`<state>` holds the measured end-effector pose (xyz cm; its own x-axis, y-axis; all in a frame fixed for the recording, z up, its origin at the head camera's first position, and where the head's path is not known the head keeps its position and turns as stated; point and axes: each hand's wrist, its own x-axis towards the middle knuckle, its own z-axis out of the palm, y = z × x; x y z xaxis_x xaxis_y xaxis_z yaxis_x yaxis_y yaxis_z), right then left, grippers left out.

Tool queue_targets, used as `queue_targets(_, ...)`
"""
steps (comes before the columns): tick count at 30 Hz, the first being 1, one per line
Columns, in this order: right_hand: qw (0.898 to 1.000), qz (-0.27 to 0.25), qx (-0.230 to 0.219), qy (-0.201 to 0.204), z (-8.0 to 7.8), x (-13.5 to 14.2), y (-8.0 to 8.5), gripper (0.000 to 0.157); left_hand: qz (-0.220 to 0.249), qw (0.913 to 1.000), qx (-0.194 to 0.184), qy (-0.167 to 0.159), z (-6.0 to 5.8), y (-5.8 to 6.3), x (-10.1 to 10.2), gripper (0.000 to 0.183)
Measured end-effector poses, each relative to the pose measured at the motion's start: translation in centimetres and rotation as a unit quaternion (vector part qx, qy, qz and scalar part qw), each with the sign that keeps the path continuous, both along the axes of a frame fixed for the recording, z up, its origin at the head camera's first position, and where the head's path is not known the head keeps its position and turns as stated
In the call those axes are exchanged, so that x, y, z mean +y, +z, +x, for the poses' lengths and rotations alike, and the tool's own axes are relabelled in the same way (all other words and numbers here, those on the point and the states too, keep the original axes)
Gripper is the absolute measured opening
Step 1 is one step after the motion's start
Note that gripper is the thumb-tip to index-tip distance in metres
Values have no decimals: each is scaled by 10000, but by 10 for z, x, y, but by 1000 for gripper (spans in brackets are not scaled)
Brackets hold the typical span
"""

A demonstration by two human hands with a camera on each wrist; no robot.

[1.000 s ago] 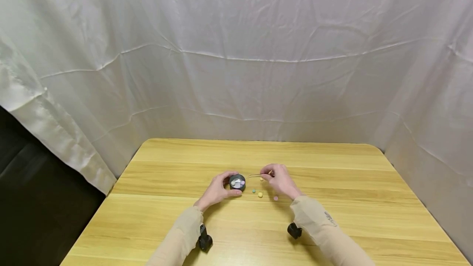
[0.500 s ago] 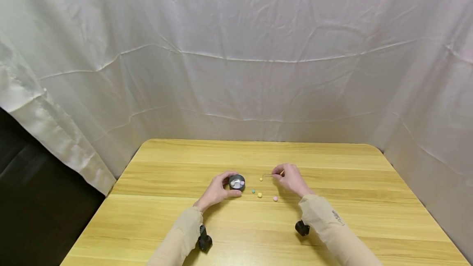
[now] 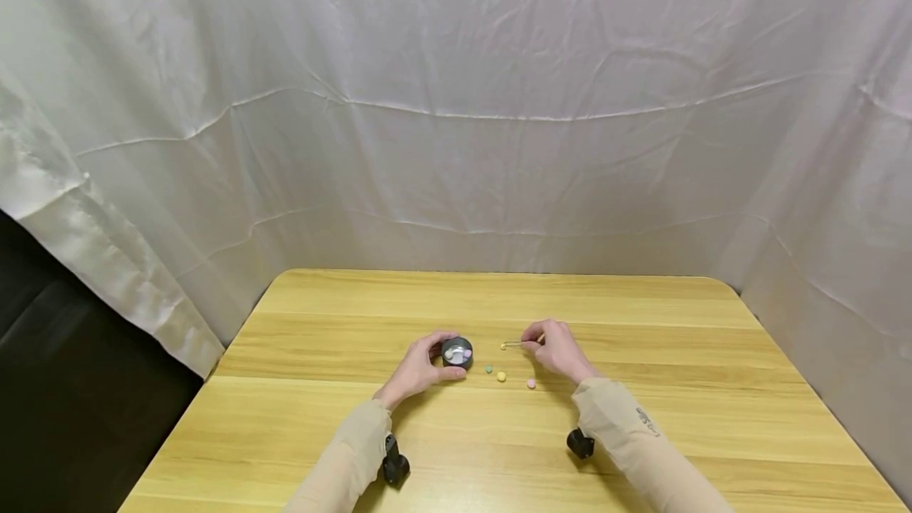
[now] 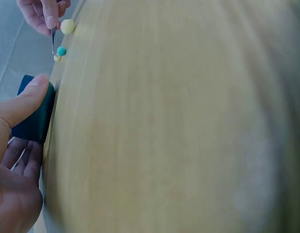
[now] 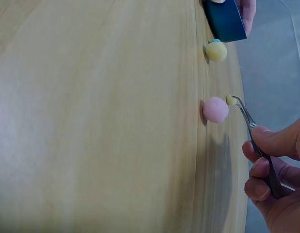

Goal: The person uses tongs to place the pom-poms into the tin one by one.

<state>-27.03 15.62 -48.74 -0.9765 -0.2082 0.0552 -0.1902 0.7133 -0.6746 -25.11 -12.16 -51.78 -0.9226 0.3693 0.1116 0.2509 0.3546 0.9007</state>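
Observation:
My left hand (image 3: 420, 366) grips a small dark round bowl (image 4: 36, 119) on the table, thumb on the near side. Pale pom-poms lie inside it, one of them lilac. My right hand (image 3: 559, 351) pinches metal tweezers (image 5: 245, 114) with bent tips. Those tips are right at a small yellow pom-pom (image 5: 230, 100), to the right of the bowl. Nearer to me on the wood lie a teal pom-pom (image 3: 488, 369), a larger yellow pom-pom (image 3: 502, 377) and a pink pom-pom (image 5: 215, 110).
A light wooden table (image 3: 342, 323) carries everything. Pale curtains (image 3: 456, 180) hang behind and at the sides. Something black (image 3: 71, 386) stands beyond the table's left edge. Each wrist wears a black camera, such as the right one (image 3: 580, 443).
My right hand has drawn back rightward from near the bowl with the tweezers, whose tips have then come down to the small yellow pom-pom. The left hand and bowl have stayed put.

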Motion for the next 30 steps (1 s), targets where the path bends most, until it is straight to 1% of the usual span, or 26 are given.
queue_targets(12,9999,64,83,-7,1,-3,3,7,-108,9999,86,-18,-1,-2,-1,65)
queue_targets(30,9999,2,143,-8,2,-6,5,7,23,10000,-7,-23,1,0,0,66)
